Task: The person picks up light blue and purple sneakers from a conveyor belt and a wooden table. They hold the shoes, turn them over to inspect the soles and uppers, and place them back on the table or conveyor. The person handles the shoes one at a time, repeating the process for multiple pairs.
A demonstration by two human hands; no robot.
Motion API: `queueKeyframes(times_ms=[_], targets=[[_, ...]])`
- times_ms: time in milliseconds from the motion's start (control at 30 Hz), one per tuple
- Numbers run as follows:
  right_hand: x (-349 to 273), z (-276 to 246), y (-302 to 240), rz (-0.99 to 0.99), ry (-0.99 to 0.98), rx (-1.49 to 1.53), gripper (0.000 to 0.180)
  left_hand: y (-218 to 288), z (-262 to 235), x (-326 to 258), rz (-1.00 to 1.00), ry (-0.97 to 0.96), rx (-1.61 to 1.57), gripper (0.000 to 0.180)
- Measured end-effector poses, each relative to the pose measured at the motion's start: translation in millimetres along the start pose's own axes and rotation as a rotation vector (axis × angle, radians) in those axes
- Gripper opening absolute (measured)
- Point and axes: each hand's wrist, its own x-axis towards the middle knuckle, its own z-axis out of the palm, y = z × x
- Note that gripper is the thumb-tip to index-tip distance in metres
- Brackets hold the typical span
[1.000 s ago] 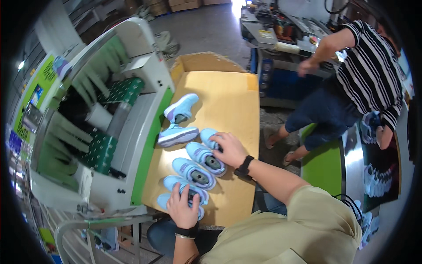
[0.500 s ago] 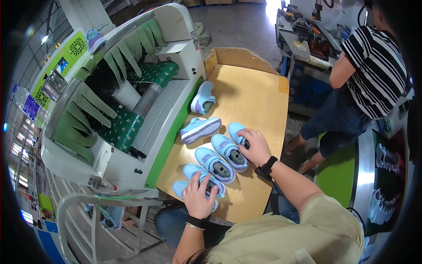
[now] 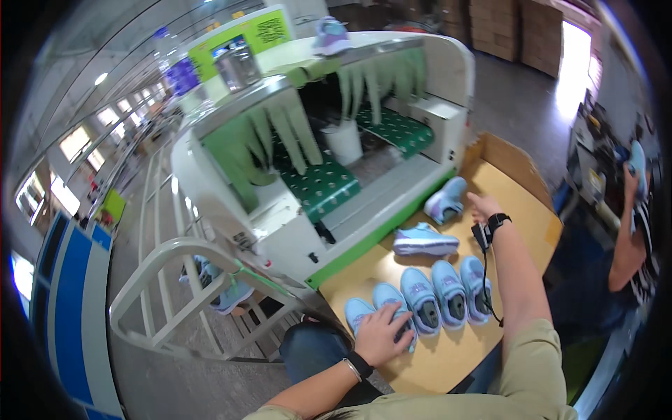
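— What is my left hand on?

— Near the surface's (image 3: 521, 234) near edge, a row of five blue shoes (image 3: 415, 278) stands side by side. Your left hand (image 3: 380, 339) lies over the second shoe (image 3: 386, 294) from the left, fingers spread; I can't tell whether that grip clamps it. Keep the touch light so the row stays even.

— And further right?

— Between the row and the edge along the green strip (image 3: 350, 259) lies the side-lying shoe (image 3: 425, 242). The far shoe (image 3: 446, 201) sits just beside that edge. Your right hand (image 3: 484, 208) is near it, grip slightly apart, holding nothing.

— How would I hold it well?

— I'd close around its body, keeping your wrist device (image 3: 481, 236) clear.
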Motion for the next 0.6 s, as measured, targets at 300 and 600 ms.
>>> queueKeyframes(times_ms=[300,600], targets=[[56,109,9,0.077,0.06,0.325,0.106,-3,1,-11,-0.015,0.045,-0.009,0.041],[-113,39,-43,-0.467,-0.048,0.33,0.065,-8,2,4,-0.146,-0.033,-0.221,0.068]])
